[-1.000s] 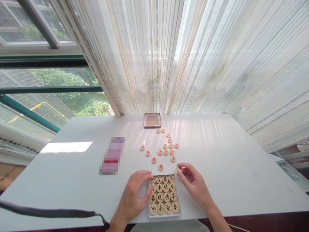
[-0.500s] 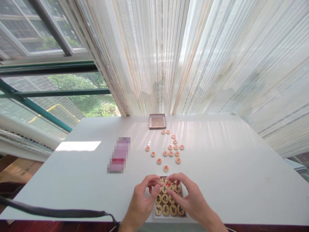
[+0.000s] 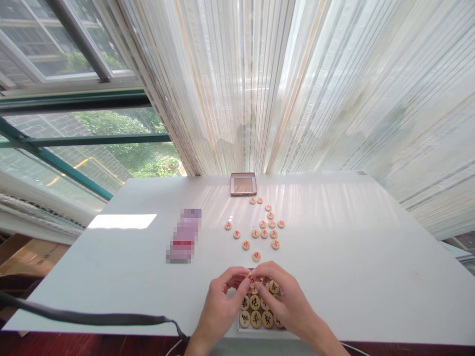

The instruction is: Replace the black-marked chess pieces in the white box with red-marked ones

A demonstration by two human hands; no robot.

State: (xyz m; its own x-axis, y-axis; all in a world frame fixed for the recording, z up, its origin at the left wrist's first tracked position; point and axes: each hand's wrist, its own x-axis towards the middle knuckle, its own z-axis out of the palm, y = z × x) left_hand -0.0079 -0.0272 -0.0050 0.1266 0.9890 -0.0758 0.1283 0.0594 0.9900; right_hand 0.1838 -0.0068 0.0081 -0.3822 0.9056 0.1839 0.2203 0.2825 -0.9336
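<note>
Over the near edge of the table, my left hand and my right hand come together with fingertips pinched. Between them is a round wooden Chinese chess piece with a red character, tilted and partly covered by the fingers. Directly beneath lies a shallow box holding rows of pieces with black characters, such as this black piece. My hands hide the box's far rows and part of its right side.
Loose red-character pieces lie scattered beyond the box. Farther back is a brown-rimmed box lid. A blurred pinkish object rests on the white table at left. A dark strap crosses the lower left.
The red piece has tilted and shifted slightly left, so less of its face shows. My right hand has moved left, closer to my left fingertips. The view has shifted slightly.
</note>
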